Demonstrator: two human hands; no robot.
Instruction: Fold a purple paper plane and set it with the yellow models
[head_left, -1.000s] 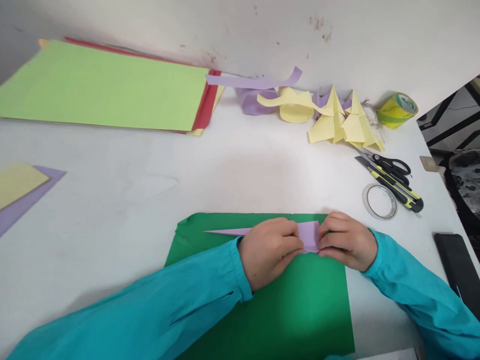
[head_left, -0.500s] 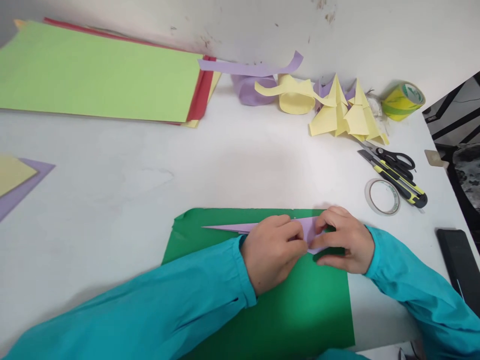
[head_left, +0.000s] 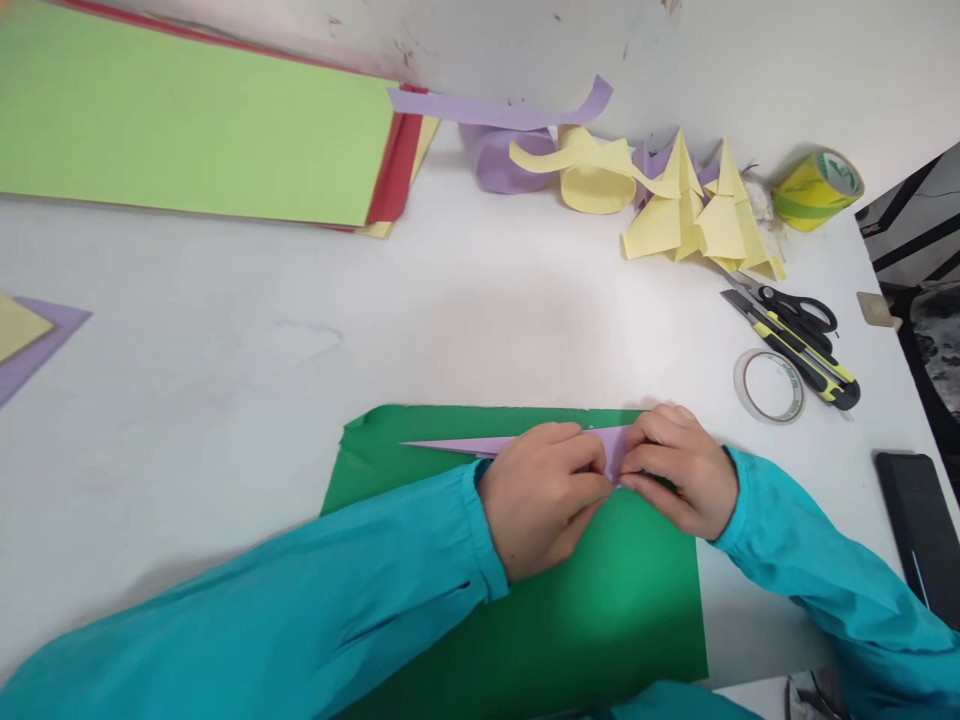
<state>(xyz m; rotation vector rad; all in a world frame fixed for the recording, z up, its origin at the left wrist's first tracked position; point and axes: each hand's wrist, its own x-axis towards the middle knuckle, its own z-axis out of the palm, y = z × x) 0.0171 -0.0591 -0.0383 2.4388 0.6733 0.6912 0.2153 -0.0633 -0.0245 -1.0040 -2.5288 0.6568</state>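
Observation:
A folded piece of purple paper [head_left: 457, 445] lies over a green sheet [head_left: 585, 620], its long thin point reaching left. My left hand [head_left: 547, 495] is closed on the middle of it, thumb and fingers pinched near the right part. Just to the right, my right hand [head_left: 681, 470] grips the paper's right end with bent fingers and thumb drawn together. The two hands nearly meet, and their fingers cover much of the folded part between them.
Light green sheets [head_left: 202, 120] are stacked at back left. Purple [head_left: 514, 160] and yellow [head_left: 596, 185] paper rolls, yellow folded shapes [head_left: 667, 225] and yellow tape [head_left: 817, 190] stand along the wall. Scissors [head_left: 799, 310], a cutter [head_left: 795, 350], clear tape [head_left: 772, 388] and a black device [head_left: 919, 530] lie right.
My right thumb and fingers have closed in on the purple paper's right end, where they were spread wider before. My left hand keeps its hold. The whole view has shifted slightly.

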